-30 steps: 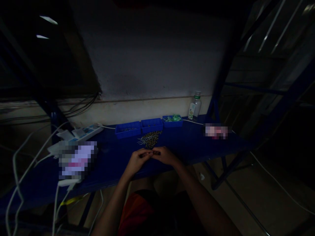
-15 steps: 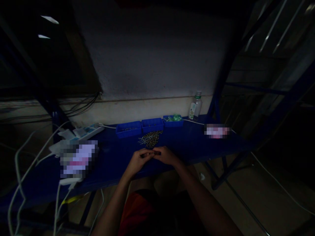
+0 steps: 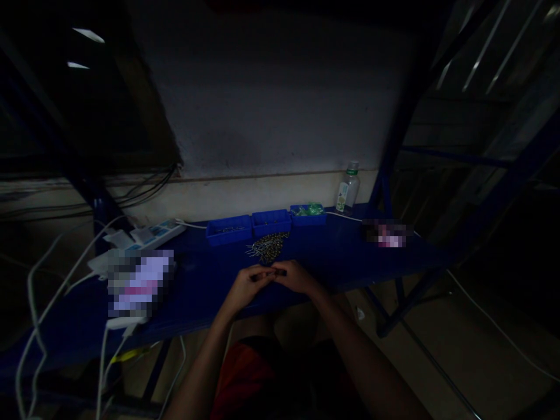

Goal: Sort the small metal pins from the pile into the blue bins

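Note:
My left hand (image 3: pixel 250 284) and my right hand (image 3: pixel 294 275) meet fingertip to fingertip above the front part of the blue table (image 3: pixel 196 280). Both are closed in a pinch around something small and dark that the fingers mostly hide; its kind is too dim to make out. Just beyond my fingertips lies a pile of small metal pieces (image 3: pixel 272 246), with thin shanks pointing left and brownish, rounded ends. Behind the pile stand a left blue bin (image 3: pixel 228 235) holding thin metal pieces, a middle blue bin (image 3: pixel 272 227) and a right blue bin (image 3: pixel 308 219) with green, clear plastic inside.
A clear bottle (image 3: pixel 347 189) stands at the back right near a pixelated item (image 3: pixel 389 234). On the left are a power strip (image 3: pixel 161 233) with plugs, another pixelated object (image 3: pixel 142 283) and loose white cables (image 3: pixel 32 326). Blue frame posts (image 3: pixel 382 195) rise at both sides.
My hands stay together in nearly the same place, with only a slight shift of the fingers. The pixelated item at the right looks darker on its left part.

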Action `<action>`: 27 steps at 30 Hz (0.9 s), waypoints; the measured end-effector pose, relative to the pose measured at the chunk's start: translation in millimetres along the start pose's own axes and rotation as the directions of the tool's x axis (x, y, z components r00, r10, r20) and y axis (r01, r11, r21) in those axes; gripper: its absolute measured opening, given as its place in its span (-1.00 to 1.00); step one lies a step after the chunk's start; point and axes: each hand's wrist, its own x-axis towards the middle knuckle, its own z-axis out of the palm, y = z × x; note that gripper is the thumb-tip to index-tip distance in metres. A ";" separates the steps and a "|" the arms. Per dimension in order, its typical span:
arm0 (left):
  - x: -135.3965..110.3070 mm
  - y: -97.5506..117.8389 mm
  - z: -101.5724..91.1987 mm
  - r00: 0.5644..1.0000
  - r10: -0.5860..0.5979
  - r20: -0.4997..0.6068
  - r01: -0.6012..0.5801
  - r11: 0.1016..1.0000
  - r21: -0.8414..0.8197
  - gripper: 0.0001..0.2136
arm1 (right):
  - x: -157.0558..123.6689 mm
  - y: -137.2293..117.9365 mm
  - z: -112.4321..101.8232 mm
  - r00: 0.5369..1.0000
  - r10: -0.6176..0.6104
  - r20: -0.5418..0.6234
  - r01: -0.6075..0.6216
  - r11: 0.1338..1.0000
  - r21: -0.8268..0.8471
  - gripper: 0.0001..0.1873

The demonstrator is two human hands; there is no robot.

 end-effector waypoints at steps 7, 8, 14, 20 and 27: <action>1.0 -6.5 -0.7 0.988 -0.038 -0.152 0.039 0.999 0.003 -0.70 | 0.9 -2.9 1.8 0.997 0.058 -0.051 -0.051 0.989 0.138 -0.84; 1.4 -8.0 -0.9 0.980 -0.067 -0.189 0.065 0.998 -0.015 -0.69 | 1.2 -2.8 1.9 0.994 0.074 -0.083 -0.060 0.984 0.168 -0.83; 4.6 -12.3 1.7 0.984 -0.124 -0.130 0.124 0.992 -0.008 -0.68 | 1.0 -2.4 -0.5 0.966 0.144 -0.214 -0.094 0.969 0.228 -0.80; 7.0 -9.6 5.2 0.994 -0.105 0.000 0.105 0.992 0.070 -0.72 | -0.6 -5.4 -2.1 0.972 0.137 -0.193 -0.093 0.971 0.222 -0.85; 3.7 -10.1 -0.2 0.981 -0.106 -0.163 0.108 0.994 0.002 -0.71 | 0.5 -1.1 1.3 0.975 0.143 -0.173 -0.113 0.978 0.175 -0.85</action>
